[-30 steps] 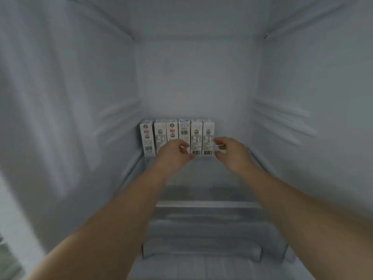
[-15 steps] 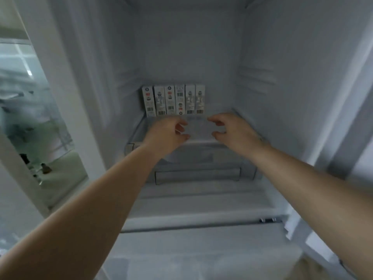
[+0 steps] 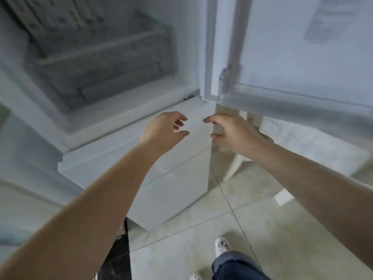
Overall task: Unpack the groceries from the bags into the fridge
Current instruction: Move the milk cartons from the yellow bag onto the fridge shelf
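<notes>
The white fridge (image 3: pixel 121 126) stands open in front of me, seen from above and blurred. A row of white cartons (image 3: pixel 54 19) stands at the back of its glass shelf, at the top left. My left hand (image 3: pixel 161 130) hovers outside the fridge in front of its lower sill, fingers loosely curled and apart, holding nothing. Just to its right, under the open door, my right hand (image 3: pixel 232 132) is empty too, its fingers apart. A black bag (image 3: pixel 119 253) shows partly on the floor under my left forearm.
The open fridge door (image 3: pixel 302 57) with a clear door bin (image 3: pixel 282 98) fills the upper right. A translucent drawer (image 3: pixel 113 77) sits under the shelf. Below it are the closed lower fridge doors (image 3: pixel 171 178). My feet and a trouser leg (image 3: pixel 232 263) stand on beige floor tiles.
Both hands have drawn back out of the fridge, away from the cartons, and dropped to sill height. The view has tilted down to the floor and swung right.
</notes>
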{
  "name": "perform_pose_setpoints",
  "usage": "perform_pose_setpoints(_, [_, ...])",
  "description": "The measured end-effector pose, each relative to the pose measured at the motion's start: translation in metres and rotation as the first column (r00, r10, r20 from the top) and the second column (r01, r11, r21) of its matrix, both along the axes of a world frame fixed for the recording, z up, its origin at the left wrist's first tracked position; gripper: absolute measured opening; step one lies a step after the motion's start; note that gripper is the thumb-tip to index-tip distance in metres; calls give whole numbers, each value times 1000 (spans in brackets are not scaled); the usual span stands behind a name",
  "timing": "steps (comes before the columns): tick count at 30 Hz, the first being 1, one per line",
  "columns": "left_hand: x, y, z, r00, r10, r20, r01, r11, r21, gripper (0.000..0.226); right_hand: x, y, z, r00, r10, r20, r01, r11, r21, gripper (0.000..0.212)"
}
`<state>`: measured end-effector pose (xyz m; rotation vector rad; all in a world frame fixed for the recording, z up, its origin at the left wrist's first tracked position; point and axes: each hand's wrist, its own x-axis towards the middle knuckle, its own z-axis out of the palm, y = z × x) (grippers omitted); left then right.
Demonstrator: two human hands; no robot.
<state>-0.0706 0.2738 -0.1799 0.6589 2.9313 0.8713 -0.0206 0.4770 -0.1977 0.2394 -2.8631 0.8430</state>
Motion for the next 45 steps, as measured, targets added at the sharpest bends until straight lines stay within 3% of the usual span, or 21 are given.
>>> perform_pose_setpoints(5, [51,69,-46,966,-218,139,233,967,-103,35,92,68,-51,956,-233,178,228,973,44,43])
perform_pose_setpoints(14, [138,248,-103,793,-522,315,583,800,-140,36,254,207,-110,771,-532,350,540,837,86,45])
perform_pose_setpoints(22, [223,447,-125,691,-645,325,712,685,-154,34,368,379,-125,624,-688,369,699,703,130,46])
perform_pose_setpoints(26, [252,531,-122,695,-640,328,704,700,-124,33,402,457,-122,599,-705,380,720,682,129,46])
perform_pose_setpoints(34, [248,670,-124,668,-670,324,722,689,-64,31,393,590,-118,615,-705,353,722,684,109,47])
perform_pose_setpoints(45, [138,892,-140,689,-650,321,696,716,-45,31,276,812,-112,625,-699,347,694,701,165,46])
